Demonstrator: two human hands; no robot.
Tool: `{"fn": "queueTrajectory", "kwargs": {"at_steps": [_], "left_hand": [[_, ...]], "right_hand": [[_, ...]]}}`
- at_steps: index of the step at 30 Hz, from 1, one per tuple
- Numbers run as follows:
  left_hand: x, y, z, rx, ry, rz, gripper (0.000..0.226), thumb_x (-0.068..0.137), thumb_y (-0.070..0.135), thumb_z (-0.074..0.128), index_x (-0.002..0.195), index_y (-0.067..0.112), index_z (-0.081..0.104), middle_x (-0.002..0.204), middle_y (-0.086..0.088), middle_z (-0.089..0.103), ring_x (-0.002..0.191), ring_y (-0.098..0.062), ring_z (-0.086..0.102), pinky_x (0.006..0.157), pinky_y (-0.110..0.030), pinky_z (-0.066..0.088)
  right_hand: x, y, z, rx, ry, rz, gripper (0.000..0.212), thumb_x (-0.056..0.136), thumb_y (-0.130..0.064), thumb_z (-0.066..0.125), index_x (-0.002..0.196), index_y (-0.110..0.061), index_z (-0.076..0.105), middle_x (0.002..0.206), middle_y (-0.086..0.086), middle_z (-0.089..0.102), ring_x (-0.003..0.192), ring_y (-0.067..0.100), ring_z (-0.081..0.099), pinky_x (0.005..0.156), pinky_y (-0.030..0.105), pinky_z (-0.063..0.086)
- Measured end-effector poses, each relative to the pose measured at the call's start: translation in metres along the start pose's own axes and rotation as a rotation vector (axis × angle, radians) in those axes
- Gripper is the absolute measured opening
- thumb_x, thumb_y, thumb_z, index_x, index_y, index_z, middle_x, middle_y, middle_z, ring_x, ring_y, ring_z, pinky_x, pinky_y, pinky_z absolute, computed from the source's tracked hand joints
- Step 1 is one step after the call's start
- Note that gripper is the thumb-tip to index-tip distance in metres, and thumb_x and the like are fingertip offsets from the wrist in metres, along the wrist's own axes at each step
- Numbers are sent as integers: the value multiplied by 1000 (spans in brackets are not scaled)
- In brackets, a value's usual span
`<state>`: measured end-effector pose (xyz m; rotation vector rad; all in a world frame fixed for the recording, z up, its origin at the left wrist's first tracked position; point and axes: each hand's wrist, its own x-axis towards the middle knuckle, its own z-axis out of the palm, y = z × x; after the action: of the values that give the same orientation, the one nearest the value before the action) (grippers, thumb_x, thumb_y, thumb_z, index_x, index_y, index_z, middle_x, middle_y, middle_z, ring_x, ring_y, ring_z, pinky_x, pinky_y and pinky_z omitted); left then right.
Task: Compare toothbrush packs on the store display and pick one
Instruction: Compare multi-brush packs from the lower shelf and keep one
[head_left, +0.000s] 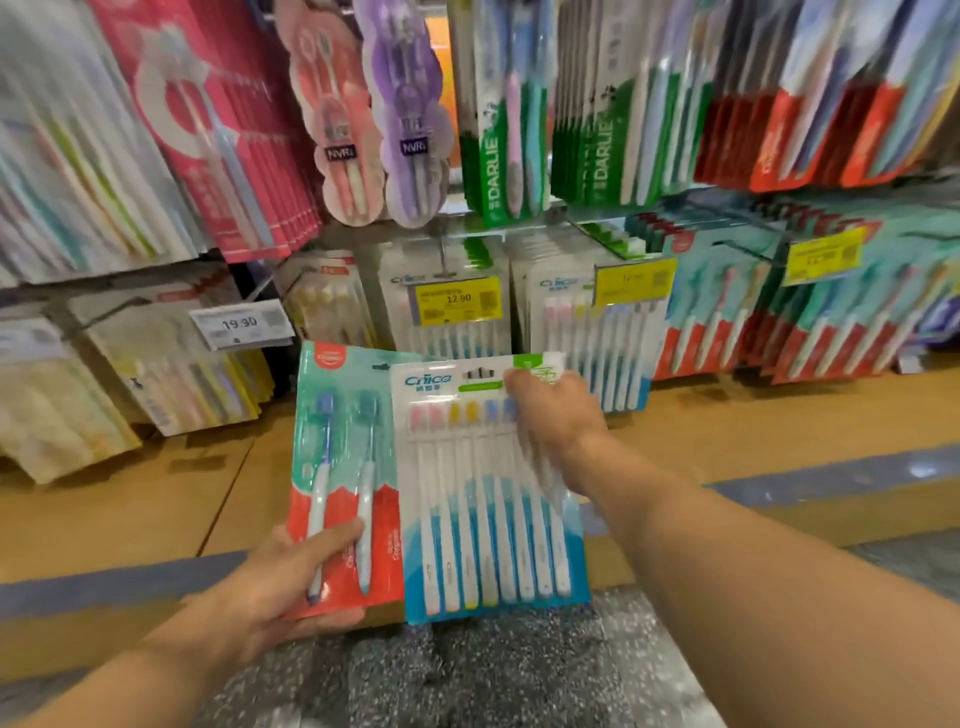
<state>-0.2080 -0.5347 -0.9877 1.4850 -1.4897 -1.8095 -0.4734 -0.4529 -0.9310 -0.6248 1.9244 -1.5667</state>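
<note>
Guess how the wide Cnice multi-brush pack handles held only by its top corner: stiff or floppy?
Probably fairly stiff: the Cnice pack is a flat card with a blister over a row of brushes and shows no sag while the right hand holds its top. Likely light, being thin card and plastic. The glossy front may be slippery; its lower left edge overlaps the two-brush pack in the left hand.

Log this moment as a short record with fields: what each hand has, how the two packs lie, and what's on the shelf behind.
left hand: grips the bottom of the two-brush pack, thumb across its front
right hand: holds the top of the eight-brush Cnice pack
overlap: the Cnice pack lies over the two-brush pack's right edge
shelf behind: hanging Cnice packs with a yellow price tag reading 12.90
further left: white price tag reading 19.90
</note>
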Motion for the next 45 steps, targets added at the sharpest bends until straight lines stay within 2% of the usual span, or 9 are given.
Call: {"fn": "queueTrajectory", "kwargs": {"at_steps": [5, 10, 14, 18, 23, 26, 29, 33, 45], "left_hand": [[13, 4, -4, 7, -70, 36, 32, 92, 25, 74, 122, 18, 65, 101, -17, 80, 86, -37, 79, 73, -51, 64], [15, 12, -8, -19, -138, 31, 26, 96, 19, 68, 121, 11, 66, 100, -21, 80, 74, -33, 79, 59, -44, 65], [24, 14, -18, -13, -159, 14, 36, 93, 28, 72, 123, 10, 67, 102, -19, 80, 85, -35, 79, 79, -53, 64], [31, 12, -26, -13, -135, 22, 35, 93, 27, 72, 123, 9, 66, 100, -18, 80, 84, -35, 79, 75, -52, 65], [34, 9, -37, -28, -103, 8, 40, 89, 26, 75, 125, 12, 63, 102, -19, 80, 91, -41, 78, 83, -61, 62], [36, 7, -40, -36, -82, 8, 39, 86, 24, 76, 121, 13, 62, 99, -20, 80, 90, -42, 78, 88, -60, 59], [37, 6, -42, -43, -82, 9, 51, 77, 28, 79, 123, 18, 60, 102, -18, 80, 91, -41, 78, 87, -60, 60], [41, 3, -39, -42, -69, 12, 51, 78, 29, 78, 125, 18, 59, 102, -17, 80, 92, -41, 78, 88, -60, 60], [55, -7, -42, -82, -18, 22, 36, 89, 24, 74, 122, 22, 61, 102, -14, 81, 93, -37, 78, 86, -58, 61]], "right_hand": [[-6, 4, 15, -125, 19, 11, 51, 95, -46, 63, 123, -5, 50, 117, 8, 58, 98, 26, 55, 81, 34, 41], [1, -5, 20, -129, 121, -16, 49, 94, -46, 64, 117, -7, 44, 110, 10, 58, 89, 26, 56, 80, 36, 43], [7, -7, 27, -120, 189, -70, 51, 94, -52, 62, 118, -10, 47, 116, 9, 61, 106, 31, 58, 93, 42, 50], [11, -5, 43, -166, 180, -139, 60, 98, -54, 60, 132, -6, 52, 121, 7, 62, 115, 31, 59, 94, 37, 47], [12, -5, 54, -228, 134, -211, 44, 94, -51, 65, 105, -11, 54, 96, 2, 61, 80, 10, 56, 58, 25, 36], [11, -5, 54, -280, 134, -241, 56, 87, -58, 71, 110, -9, 55, 102, 4, 62, 88, 17, 60, 59, 23, 39], [16, -8, 50, -276, 140, -273, 44, 86, -58, 74, 91, -17, 58, 89, -1, 62, 81, 11, 62, 65, 22, 48], [23, -14, 50, -238, 221, -290, 68, 72, -77, 69, 104, -16, 62, 101, 3, 68, 93, 21, 66, 83, 42, 56], [38, -23, 59, -189, 239, -368, 65, 69, -70, 68, 104, -17, 56, 99, 7, 66, 88, 23, 64, 71, 39, 53]]}}
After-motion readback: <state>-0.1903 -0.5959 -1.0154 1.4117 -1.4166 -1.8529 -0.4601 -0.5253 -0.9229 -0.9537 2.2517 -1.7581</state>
